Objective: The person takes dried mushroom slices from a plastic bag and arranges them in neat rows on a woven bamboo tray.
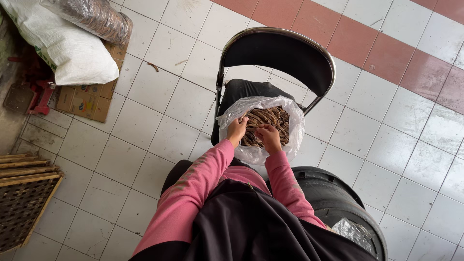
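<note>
The floor (159,87) is laid in square off-white tiles, scuffed and grey along the joints, with a diagonal band of dull red tiles (386,48) running beyond the black folding chair with a chrome tube frame (280,58), which serves as the landmark here. On the chair's seat sits a clear plastic bag with its mouth rolled open (295,130), full of thin brown dried strips (273,118); the strips lie packed roughly side by side, their long axes running mostly across the bag, slightly slanted, though single ends are too small to tell apart. Both hands, in pink sleeves, are inside the bag's mouth on the near side of the chair: the left hand (237,129) has its fingers curled and pinched on some strips at the near rim, and the right hand (269,137) beside it is likewise bent down with fingertips closed on strips. Below the chair to the right stands a round black barrel (333,198). Far left of the chair lie a white woven sack (72,53), flattened cardboard (87,101), and a woven bamboo tray (21,203).
</note>
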